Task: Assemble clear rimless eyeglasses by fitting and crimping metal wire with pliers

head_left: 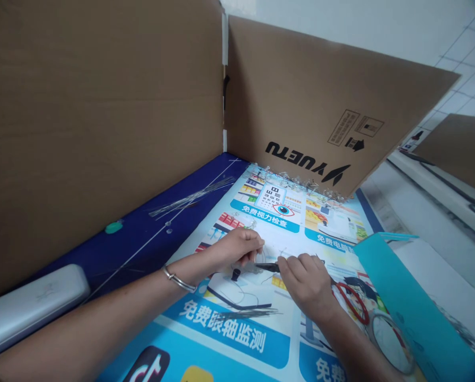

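Lying at the far left of where I stand is a long white case (pixel 36 305), near a tall cardboard panel (pixel 102 116). Next, a bundle of straight wires (pixel 193 200) rests on dark blue, seemingly stock left to use. A bare left arm with a silver bracelet (pixel 178 279) reaches in from the lower left; its left hand (pixel 243 245), knuckles up, pinches thumb and fingers together on a thin wire piece (pixel 256 258) above the middle of the printed sheet (pixel 169 339). Below it lies a second bundle of wires (pixel 247 313), apparently also waiting. Beyond, along the foot of another panel, runs a row of small tangled wire bits (pixel 285 176); I judge these done, and the held piece partway. The right hand (pixel 307 284), back upward, is closed around dark pliers (pixel 270 267) pointing left; their tips meet the piece, though I cannot tell whether they bite it. Rightmost are a red loop (pixel 364 314), a clear ring (pixel 389 339) and a turquoise box (pixel 412 297).
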`<action>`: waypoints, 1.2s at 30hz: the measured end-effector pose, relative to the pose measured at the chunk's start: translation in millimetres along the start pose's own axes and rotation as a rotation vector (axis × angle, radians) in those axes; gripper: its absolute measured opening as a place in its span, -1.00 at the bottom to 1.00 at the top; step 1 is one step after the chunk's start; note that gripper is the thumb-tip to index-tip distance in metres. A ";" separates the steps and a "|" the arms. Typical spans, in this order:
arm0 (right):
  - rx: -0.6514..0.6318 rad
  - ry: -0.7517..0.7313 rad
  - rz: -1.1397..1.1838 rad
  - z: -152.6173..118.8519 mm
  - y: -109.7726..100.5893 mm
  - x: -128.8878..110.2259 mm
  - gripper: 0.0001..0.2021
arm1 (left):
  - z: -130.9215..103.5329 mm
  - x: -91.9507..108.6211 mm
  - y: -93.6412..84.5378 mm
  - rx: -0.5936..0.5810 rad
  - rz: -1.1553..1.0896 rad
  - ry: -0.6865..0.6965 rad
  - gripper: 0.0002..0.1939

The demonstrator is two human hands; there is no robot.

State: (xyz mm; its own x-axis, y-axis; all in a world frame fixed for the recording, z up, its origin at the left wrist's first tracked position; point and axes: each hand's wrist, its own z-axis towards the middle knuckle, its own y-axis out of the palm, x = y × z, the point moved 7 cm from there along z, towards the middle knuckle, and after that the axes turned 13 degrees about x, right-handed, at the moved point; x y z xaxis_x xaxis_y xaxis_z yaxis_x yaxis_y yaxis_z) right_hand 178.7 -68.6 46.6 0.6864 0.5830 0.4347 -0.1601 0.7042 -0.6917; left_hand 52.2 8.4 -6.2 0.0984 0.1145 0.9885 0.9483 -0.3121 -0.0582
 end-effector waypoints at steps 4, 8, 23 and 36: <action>-0.044 0.028 0.007 -0.2 4.0 -0.4 -0.82 | -0.2 4.1 -3.6 0.073 0.136 0.073 -0.67; -0.103 0.079 0.037 -0.9 8.9 -1.1 -0.83 | -4.7 16.2 -3.7 0.104 0.270 0.193 -0.68; -0.438 0.456 0.335 -9.9 28.8 8.5 -0.86 | -16.0 38.8 9.3 0.055 0.669 0.622 -0.69; -0.620 0.565 0.573 -14.8 39.7 10.6 -0.78 | -22.9 34.2 20.3 -0.008 0.789 0.703 -0.73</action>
State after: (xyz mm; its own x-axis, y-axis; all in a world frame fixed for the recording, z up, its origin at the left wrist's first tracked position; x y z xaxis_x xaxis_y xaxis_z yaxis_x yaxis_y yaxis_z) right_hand 190.1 -40.4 15.2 0.8824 0.3772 -0.2813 -0.2844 -0.0487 -0.9575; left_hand 68.0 -15.6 29.6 0.4868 -0.6947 0.5295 0.6894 -0.0668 -0.7213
